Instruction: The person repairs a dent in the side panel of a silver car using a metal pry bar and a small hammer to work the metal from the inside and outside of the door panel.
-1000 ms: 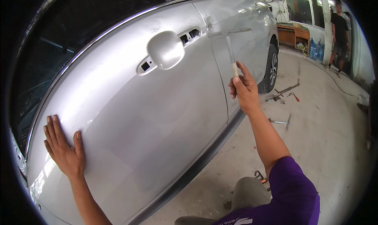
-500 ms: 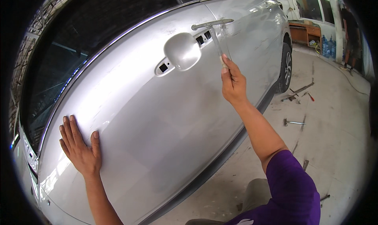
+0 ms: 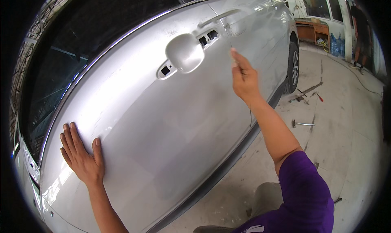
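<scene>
A silver car door point(image 3: 163, 131) slopes across the view, with dull, scuffed patches around its handle recess point(image 3: 185, 53). Small dark cut-outs flank that rounded hollow, and no handle is fitted there. Flat on the lower left of the panel rests my left hand point(image 3: 83, 161), fingers stretched and thumb apart. My right hand point(image 3: 245, 76) is closed round the handle of a long-headed body hammer point(image 3: 218, 18). Motion smears the hammer, its head showing near the cut-outs right of the recess; whether it touches the metal I cannot tell.
On the floor to the right lie another hammer point(image 3: 303, 123), a metal bar point(image 3: 309, 91) and a red-handled tool point(image 3: 320, 97). Beyond the rear wheel point(image 3: 294, 66) are a wooden desk point(image 3: 313, 31), blue water bottles point(image 3: 337, 45), a cable and a standing person point(image 3: 360, 37).
The hammer was sharp before and is now blurred by a swing of my right hand. My left hand keeps its place on the door. The whole view has shifted slightly.
</scene>
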Demonstrator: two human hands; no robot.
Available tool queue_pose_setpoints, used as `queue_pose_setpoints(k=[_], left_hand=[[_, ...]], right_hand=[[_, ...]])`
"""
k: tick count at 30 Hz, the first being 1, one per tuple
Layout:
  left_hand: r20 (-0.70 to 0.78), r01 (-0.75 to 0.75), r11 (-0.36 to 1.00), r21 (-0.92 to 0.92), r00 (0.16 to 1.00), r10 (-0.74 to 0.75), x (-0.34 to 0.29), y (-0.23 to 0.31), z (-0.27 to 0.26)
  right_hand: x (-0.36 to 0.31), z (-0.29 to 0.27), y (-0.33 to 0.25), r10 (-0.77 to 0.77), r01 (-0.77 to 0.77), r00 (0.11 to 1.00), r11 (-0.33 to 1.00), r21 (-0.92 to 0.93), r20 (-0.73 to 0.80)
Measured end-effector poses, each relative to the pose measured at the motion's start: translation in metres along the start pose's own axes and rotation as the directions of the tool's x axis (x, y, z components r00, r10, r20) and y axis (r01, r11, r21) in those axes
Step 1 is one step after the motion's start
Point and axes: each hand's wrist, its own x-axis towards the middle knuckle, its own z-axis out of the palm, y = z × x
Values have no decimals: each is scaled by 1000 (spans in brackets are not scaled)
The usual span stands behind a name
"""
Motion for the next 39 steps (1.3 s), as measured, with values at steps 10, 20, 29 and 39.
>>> queue_pose_setpoints(k=[10, 20, 29, 39], left_hand=[[-12, -5, 1000, -9, 1000, 5, -2, 2, 0], [-5, -3, 1000, -11, 1000, 3, -2, 3, -4], [-11, -3, 1000, 1, 1000, 3, 0, 5, -3], [-34, -25, 1000, 2, 999, 25, -1, 5, -3]], right_hand=[[7, -13, -12, 103, -102, 995, 994, -46, 13], [-8, -6, 5, -32, 32, 999, 998, 52, -6], [3, -14, 12, 63, -63, 998, 998, 24, -7], [18, -11, 22, 27, -28, 997, 1000, -14, -70]])
